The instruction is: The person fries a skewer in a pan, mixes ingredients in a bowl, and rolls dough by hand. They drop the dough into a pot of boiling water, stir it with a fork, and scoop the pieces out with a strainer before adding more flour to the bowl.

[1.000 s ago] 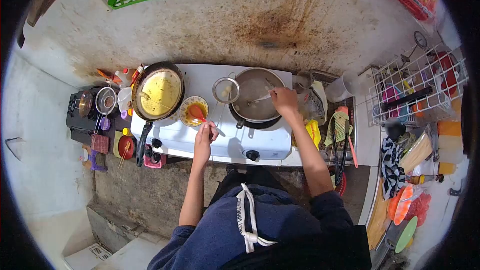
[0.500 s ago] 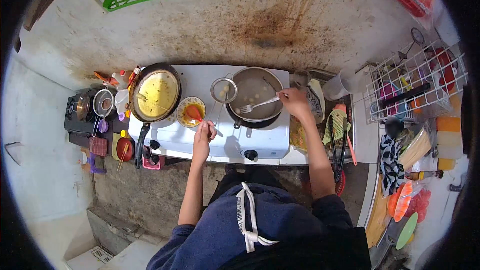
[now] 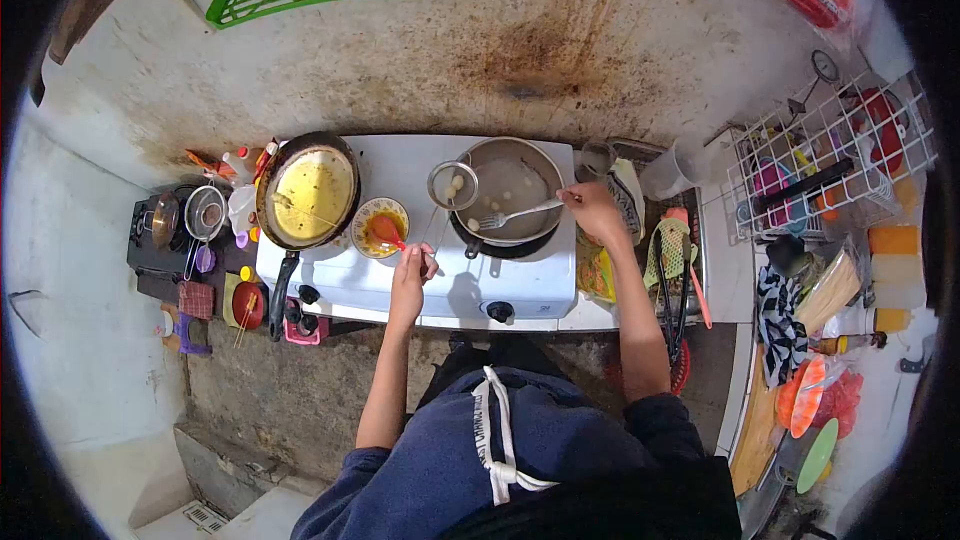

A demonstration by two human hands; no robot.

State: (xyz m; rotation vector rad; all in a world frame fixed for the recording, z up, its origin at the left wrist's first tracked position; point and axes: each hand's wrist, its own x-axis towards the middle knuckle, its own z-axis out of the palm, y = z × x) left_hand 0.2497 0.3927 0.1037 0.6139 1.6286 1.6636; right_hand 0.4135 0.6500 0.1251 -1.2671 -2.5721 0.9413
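Note:
A small wire strainer with a few small pale balls in it hangs over the left rim of the pot, its thin handle running down to my left hand, which is closed on it. Beside those fingers, the handle end of a red spoon rests at the rim of a patterned bowl of yellow-orange contents. My right hand grips a fork. The fork's tines reach into the pot of cloudy water, near several pale balls.
A frying pan with yellow oil stands on the left of the white stove. To the right are a clear plastic jug, tongs and a white wire rack. Small utensils and bottles crowd the far left.
The strainer has shifted slightly right and down over the pot's edge. The fork has moved slightly, and the balls in the water lie closer to its tines.

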